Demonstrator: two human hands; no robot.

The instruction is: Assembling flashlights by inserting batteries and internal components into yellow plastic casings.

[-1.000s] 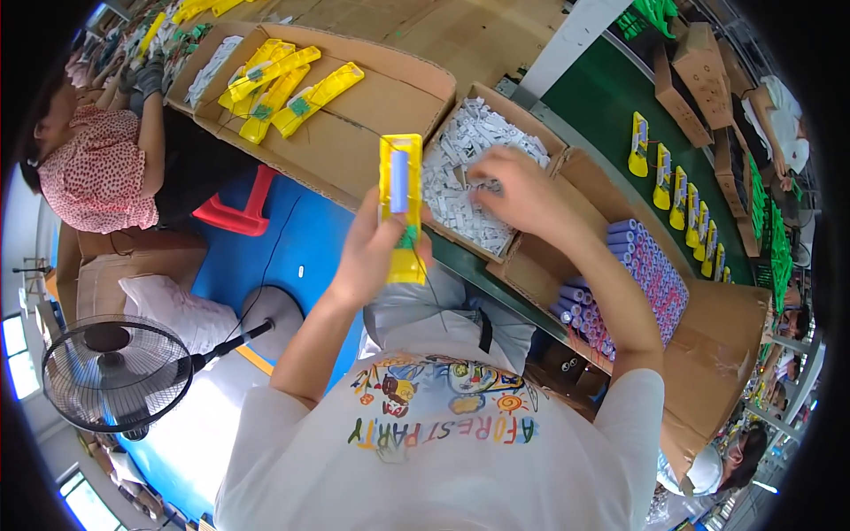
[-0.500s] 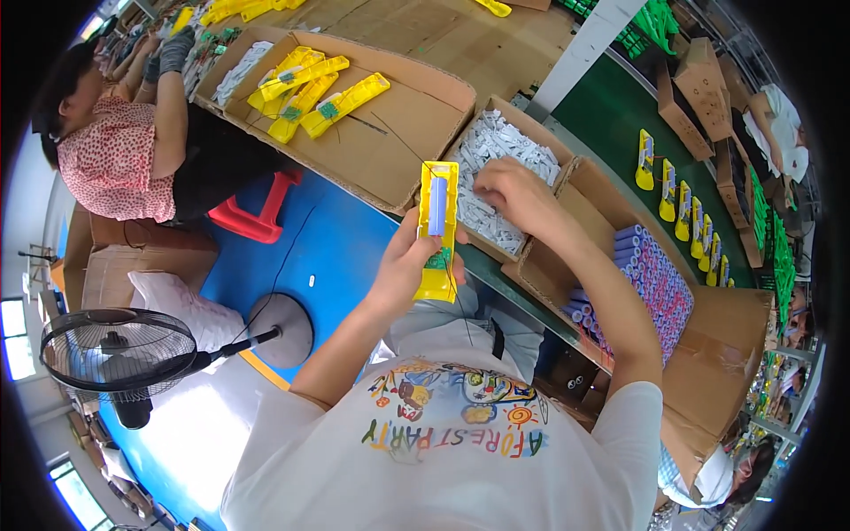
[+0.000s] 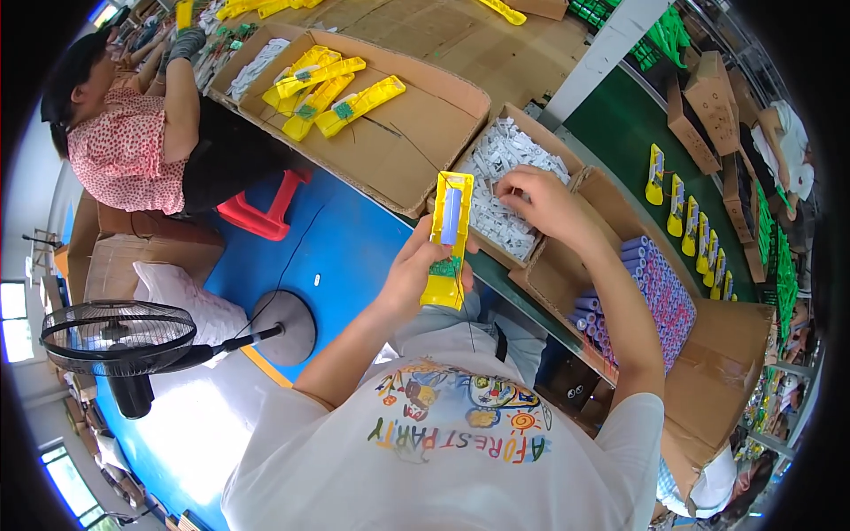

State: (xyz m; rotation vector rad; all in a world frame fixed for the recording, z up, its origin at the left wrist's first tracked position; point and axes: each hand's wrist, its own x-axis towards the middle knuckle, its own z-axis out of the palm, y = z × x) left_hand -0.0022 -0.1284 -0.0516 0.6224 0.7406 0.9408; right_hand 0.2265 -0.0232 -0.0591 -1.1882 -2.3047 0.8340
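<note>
My left hand (image 3: pixel 409 270) grips a long yellow plastic housing (image 3: pixel 441 292), its open side facing up. Inside the housing lie a purple cylindrical battery cell (image 3: pixel 452 218) and, nearer me, a small green circuit board (image 3: pixel 444 268). A thin dark wire trails from it. My right hand (image 3: pixel 538 202) is above a cardboard box (image 3: pixel 577 161) filled with small white plastic pieces (image 3: pixel 509 152). Its fingers are bent and drawn together at the pieces; whether one is between the fingertips is too small to see.
Several yellow housings (image 3: pixel 370 99) lie in a cardboard tray (image 3: pixel 425 111) at far left. Purple cells (image 3: pixel 660 296) fill a box on the right. More housings (image 3: pixel 676 205) line a green belt (image 3: pixel 611 124). A co-worker (image 3: pixel 133 142) sits left, beyond a black fan (image 3: pixel 118 336) and red stool (image 3: pixel 270 208).
The view has shifted slightly. My left thumb has slid off the cell to the housing's edge. My right hand stays over the white pieces, its fingers a little differently bent.
</note>
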